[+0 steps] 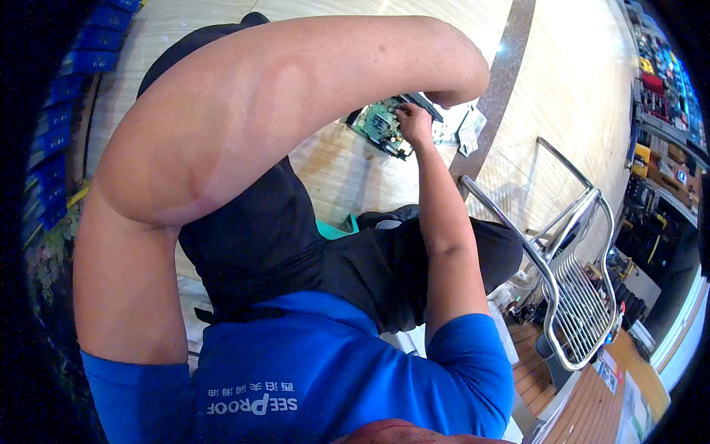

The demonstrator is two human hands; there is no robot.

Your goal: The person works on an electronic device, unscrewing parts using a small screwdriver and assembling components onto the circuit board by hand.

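Note:
A green circuit board (377, 126) lies low in front of me, near the top centre. My right hand (416, 123) is at its right side, with bent fingers closed together against the board's parts; what they pinch is too small to make out. Beside this hand is a long black piece (432, 109). My left arm stretches large across the upper view, and my left hand (460, 74) bends down above and right of the board, its fingers hidden. White pieces (469, 133) with printed marks lie just right of the board.
My legs in black trousers (259, 214) are folded below the board, with a green item (337, 228) between them. A chrome metal rack (577, 296) stands at the right. Blue boxes (59, 140) line the left edge. Stocked shelves (669, 177) stand at the far right.

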